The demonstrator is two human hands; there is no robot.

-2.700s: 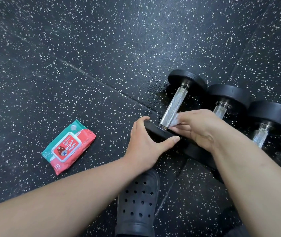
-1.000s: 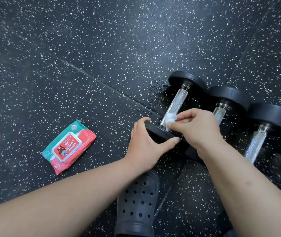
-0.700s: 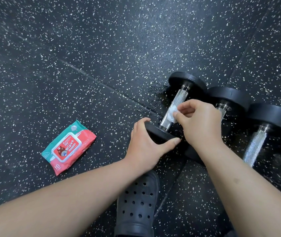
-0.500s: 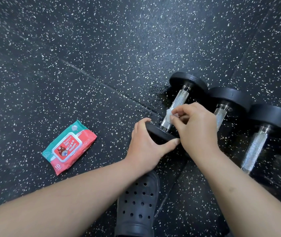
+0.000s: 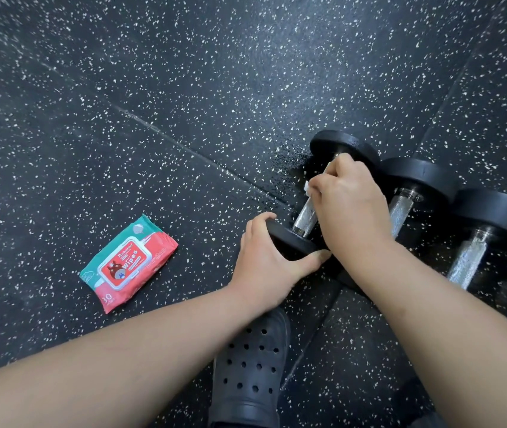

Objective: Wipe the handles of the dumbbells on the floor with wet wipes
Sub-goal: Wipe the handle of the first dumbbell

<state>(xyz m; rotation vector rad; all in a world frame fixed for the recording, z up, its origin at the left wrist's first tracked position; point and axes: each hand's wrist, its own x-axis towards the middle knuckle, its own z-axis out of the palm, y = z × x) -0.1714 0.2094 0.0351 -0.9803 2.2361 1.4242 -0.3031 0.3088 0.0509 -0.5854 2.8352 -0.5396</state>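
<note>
Three black dumbbells with knurled steel handles lie side by side on the speckled floor. My left hand [image 5: 266,261] grips the near end plate [image 5: 289,242] of the leftmost dumbbell. My right hand [image 5: 349,199] is wrapped over that dumbbell's handle [image 5: 306,217] near its far plate [image 5: 343,145], pressing a white wet wipe [image 5: 307,187] against the steel; only a corner of the wipe shows. The middle dumbbell's handle [image 5: 400,211] and the right dumbbell's handle [image 5: 466,257] lie bare.
A red and teal pack of wipes [image 5: 128,262] lies flat on the floor to the left of my left hand. My dark perforated clog [image 5: 250,369] stands just below the hands. A floor-mat seam [image 5: 184,149] runs diagonally toward the dumbbells.
My right hand slid the wipe along the leftmost handle from the near plate up toward the far plate. My left hand kept its grip on the near plate.
</note>
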